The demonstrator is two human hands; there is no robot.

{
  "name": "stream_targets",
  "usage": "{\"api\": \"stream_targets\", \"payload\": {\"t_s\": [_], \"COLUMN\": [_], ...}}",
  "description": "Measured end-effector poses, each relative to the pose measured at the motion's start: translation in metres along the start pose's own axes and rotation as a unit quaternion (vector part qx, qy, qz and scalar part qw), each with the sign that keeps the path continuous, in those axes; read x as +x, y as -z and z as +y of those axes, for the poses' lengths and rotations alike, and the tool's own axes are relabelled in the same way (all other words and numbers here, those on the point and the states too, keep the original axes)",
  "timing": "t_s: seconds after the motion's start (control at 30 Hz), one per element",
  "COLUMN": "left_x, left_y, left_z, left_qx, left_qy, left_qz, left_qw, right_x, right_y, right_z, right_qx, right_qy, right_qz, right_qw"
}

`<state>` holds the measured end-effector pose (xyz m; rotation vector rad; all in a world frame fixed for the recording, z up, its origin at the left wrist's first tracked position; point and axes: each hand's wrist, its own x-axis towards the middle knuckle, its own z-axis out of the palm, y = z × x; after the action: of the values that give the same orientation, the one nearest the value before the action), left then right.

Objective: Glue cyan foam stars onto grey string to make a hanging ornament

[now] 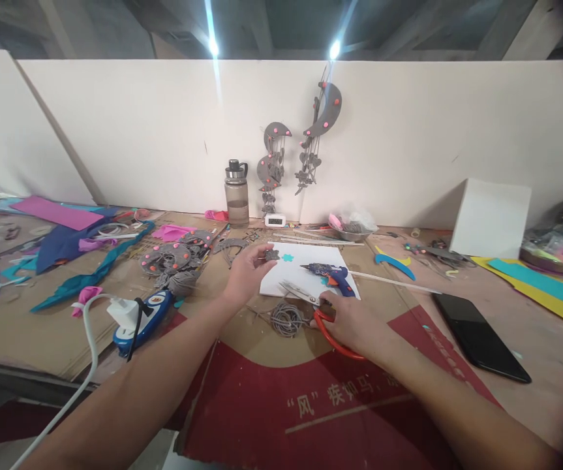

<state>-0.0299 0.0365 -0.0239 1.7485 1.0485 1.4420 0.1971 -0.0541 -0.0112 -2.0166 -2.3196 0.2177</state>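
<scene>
My left hand (248, 275) pinches a small grey scalloped piece (272, 255) between thumb and fingers, over the left edge of a white sheet (271, 282). A turquoise flower-like cutout (288, 258) lies on the sheet just right of that piece. In my right hand (347, 316) are scissors (331, 334) with red-orange handles, their blades pointing left and slightly apart. Behind the blades, a blue glue gun (333, 274) rests on the sheet, partly over another turquoise piece. A coil of grey cord (287, 318) sits below the blades.
A power strip (156, 312) with a white cable and grey moon shapes (169, 258) are at left. A bottle (237, 199) and small clock (275, 220) stand behind. A black phone (479, 336) lies at right. Grey moon hangings (330, 111) are on the back board.
</scene>
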Motion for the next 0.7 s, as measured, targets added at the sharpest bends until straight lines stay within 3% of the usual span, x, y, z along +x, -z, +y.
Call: {"api": "stream_targets", "payload": {"t_s": [0.1,0.2,0.37,0.7], "left_x": [-0.003,-0.005,-0.007,-0.013], "left_y": [0.000,-0.002,-0.003,-0.004], "left_z": [0.007,0.011,0.013,0.023], "left_qx": [0.073,0.086,0.077,0.049], "left_qy": [-0.091,-0.125,-0.129,-0.102], "left_qz": [0.012,0.026,0.013,-0.004], "left_qw": [0.993,0.988,0.989,0.994], "right_x": [-0.002,-0.005,-0.007,-0.005], "right_y": [-0.002,-0.002,-0.005,-0.004], "right_z": [-0.001,-0.001,0.000,0.000], "right_qx": [-0.009,-0.020,-0.049,0.017], "right_qy": [0.033,0.055,0.061,0.056], "right_qz": [-0.003,0.000,0.010,0.007], "right_qw": [0.999,0.998,0.997,0.998]}}
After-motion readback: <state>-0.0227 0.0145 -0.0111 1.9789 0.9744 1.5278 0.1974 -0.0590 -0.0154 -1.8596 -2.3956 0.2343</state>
